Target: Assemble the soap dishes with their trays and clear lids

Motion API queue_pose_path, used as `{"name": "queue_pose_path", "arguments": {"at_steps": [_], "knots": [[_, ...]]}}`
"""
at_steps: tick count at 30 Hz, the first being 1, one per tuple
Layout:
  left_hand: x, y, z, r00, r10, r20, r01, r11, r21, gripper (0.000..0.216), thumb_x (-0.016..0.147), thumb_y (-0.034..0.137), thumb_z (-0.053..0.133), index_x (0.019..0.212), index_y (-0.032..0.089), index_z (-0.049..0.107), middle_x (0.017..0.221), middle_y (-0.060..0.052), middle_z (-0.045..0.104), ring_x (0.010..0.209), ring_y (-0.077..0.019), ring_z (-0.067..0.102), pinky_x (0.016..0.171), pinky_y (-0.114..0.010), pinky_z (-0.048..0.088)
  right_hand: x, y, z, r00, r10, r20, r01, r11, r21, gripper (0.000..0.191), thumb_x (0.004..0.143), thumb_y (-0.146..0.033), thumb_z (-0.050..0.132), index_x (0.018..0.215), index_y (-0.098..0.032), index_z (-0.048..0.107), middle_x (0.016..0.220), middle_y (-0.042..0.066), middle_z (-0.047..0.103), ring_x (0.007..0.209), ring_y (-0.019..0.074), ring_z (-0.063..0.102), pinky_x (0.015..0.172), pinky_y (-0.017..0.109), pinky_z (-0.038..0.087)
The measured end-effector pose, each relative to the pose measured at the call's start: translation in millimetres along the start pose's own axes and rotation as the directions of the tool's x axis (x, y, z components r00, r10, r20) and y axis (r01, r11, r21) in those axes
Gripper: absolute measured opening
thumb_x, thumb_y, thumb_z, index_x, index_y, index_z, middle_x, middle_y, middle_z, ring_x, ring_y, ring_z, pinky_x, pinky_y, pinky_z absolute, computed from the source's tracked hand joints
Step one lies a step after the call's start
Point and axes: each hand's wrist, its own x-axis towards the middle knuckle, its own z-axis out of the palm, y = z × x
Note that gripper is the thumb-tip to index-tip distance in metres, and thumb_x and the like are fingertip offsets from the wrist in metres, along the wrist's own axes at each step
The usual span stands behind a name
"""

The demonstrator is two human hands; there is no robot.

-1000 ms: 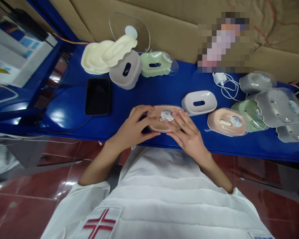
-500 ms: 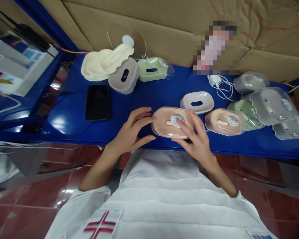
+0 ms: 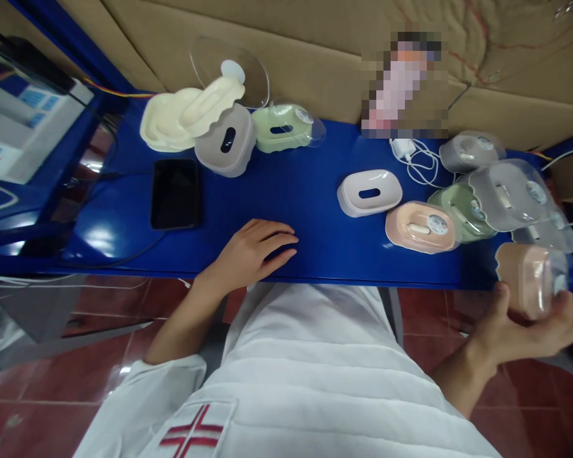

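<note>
My right hand (image 3: 530,327) is closed round a peach box with a clear lid (image 3: 530,277), tilted on its side at the table's front right edge. My left hand (image 3: 258,248) rests on the blue table (image 3: 286,191) with fingers stretched out and nothing in them. A second peach box (image 3: 423,227) with a clear lid and round label sits left of the held one. Beside it are a lidded green box (image 3: 465,210) and an uncovered white box (image 3: 370,193) with a slot in its bottom.
Lidded grey boxes (image 3: 510,194) stand at the right. Along the back left are cream trays (image 3: 169,121), a grey box (image 3: 226,143), a green box (image 3: 282,130) and a clear lid (image 3: 255,67). A black phone-like device (image 3: 175,194) and a white charger cable (image 3: 423,162) lie on the table.
My right hand has carried the peach box from the table's front middle to the far right and tipped it. The left hand stays near its place, its fingers lowered.
</note>
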Motion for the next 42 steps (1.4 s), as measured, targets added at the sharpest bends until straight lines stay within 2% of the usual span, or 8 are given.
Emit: {"name": "queue_pose_path", "arguments": {"at_steps": [8, 14, 18, 24, 27, 30, 33, 42], "knots": [[1, 0, 0, 0.999, -0.025, 0.034, 0.025, 1.000, -0.010, 0.018, 0.111, 0.030, 0.063, 0.121, 0.021, 0.075, 0.125, -0.009, 0.079, 0.115, -0.0244, 0.076, 0.102, -0.041, 0.057, -9, 61, 66, 0.976, 0.218, 0.027, -0.206, 0.951, -0.229, 0.123, 0.047, -0.100, 0.082, 0.142, -0.022, 0.072, 0.153, 0.038, 0.053, 0.131, 0.0679, 0.056, 0.091, 0.087, 0.038], [2, 1, 0, 0.997, -0.045, 0.065, 0.046, 0.999, -0.020, 0.020, 0.113, 0.031, 0.060, 0.121, 0.020, 0.076, 0.126, -0.010, 0.078, 0.117, -0.0248, 0.075, 0.104, -0.043, 0.056, -8, 62, 72, 0.909, 0.322, 0.265, -0.262, 0.935, -0.238, 0.143, 0.062, -0.097, 0.075, 0.174, -0.017, 0.034, 0.173, 0.044, 0.022, 0.148, 0.0713, 0.041, 0.098, 0.093, 0.034], [2, 2, 1, 0.996, -0.050, 0.076, 0.051, 0.999, -0.008, 0.022, 0.113, 0.033, 0.059, 0.120, 0.021, 0.076, 0.126, -0.010, 0.078, 0.116, -0.0248, 0.075, 0.104, -0.043, 0.055, -9, 27, 62, 0.913, 0.305, 0.270, -0.273, 0.950, -0.151, 0.138, 0.069, -0.093, 0.076, 0.177, -0.025, 0.023, 0.176, 0.039, 0.024, 0.161, 0.0633, 0.029, 0.100, 0.093, 0.034], [1, 1, 2, 0.997, -0.031, 0.074, 0.031, 1.000, 0.008, 0.021, 0.113, 0.032, 0.060, 0.121, 0.020, 0.076, 0.127, -0.011, 0.078, 0.116, -0.0249, 0.074, 0.104, -0.042, 0.055, 8, -80, 45, 0.982, -0.069, -0.176, 0.104, 0.974, 0.199, 0.067, 0.094, -0.058, 0.070, 0.151, -0.023, 0.061, 0.154, 0.032, 0.055, 0.148, 0.0492, 0.052, 0.119, 0.075, 0.037], [1, 5, 2, 0.997, -0.062, 0.050, 0.058, 0.995, 0.087, 0.023, 0.112, 0.032, 0.060, 0.127, 0.021, 0.074, 0.138, -0.013, 0.074, 0.123, -0.0286, 0.072, 0.107, -0.046, 0.055, 10, -148, 38, 0.972, -0.223, -0.070, 0.230, 0.858, 0.458, 0.050, 0.095, -0.041, 0.072, 0.142, -0.024, 0.067, 0.125, 0.025, 0.070, 0.123, 0.0429, 0.068, 0.106, 0.067, 0.052], [3, 9, 3, 0.982, -0.190, -0.005, 0.187, 0.957, 0.224, 0.036, 0.110, 0.034, 0.061, 0.143, 0.022, 0.068, 0.156, -0.019, 0.063, 0.137, -0.0371, 0.066, 0.114, -0.056, 0.050, 11, -202, 35, 0.774, -0.566, 0.282, 0.275, 0.703, 0.656, 0.051, 0.099, -0.031, 0.071, 0.149, -0.029, 0.061, 0.140, 0.018, 0.069, 0.129, 0.0370, 0.069, 0.107, 0.057, 0.057], [4, 6, 3, 0.945, -0.313, -0.092, 0.326, 0.900, 0.287, 0.059, 0.108, 0.040, 0.063, 0.163, 0.022, 0.050, 0.171, -0.023, 0.046, 0.154, -0.0444, 0.051, 0.119, -0.063, 0.045, 18, -234, 39, 0.571, -0.708, 0.415, 0.271, 0.640, 0.719, 0.057, 0.106, -0.034, 0.065, 0.160, -0.029, 0.049, 0.166, 0.018, 0.052, 0.151, 0.0377, 0.056, 0.121, 0.059, 0.048], [16, -41, -34, 0.886, -0.371, -0.279, 0.448, 0.839, 0.309, 0.073, 0.106, 0.055, 0.064, 0.169, 0.028, 0.041, 0.173, -0.017, 0.045, 0.155, -0.0452, 0.049, 0.120, -0.064, 0.047, 20, -266, 54, 0.504, -0.704, 0.500, 0.222, 0.665, 0.713, 0.053, 0.111, -0.037, 0.056, 0.162, -0.025, 0.048, 0.179, 0.021, 0.033, 0.167, 0.0395, 0.033, 0.131, 0.065, 0.032]]}}
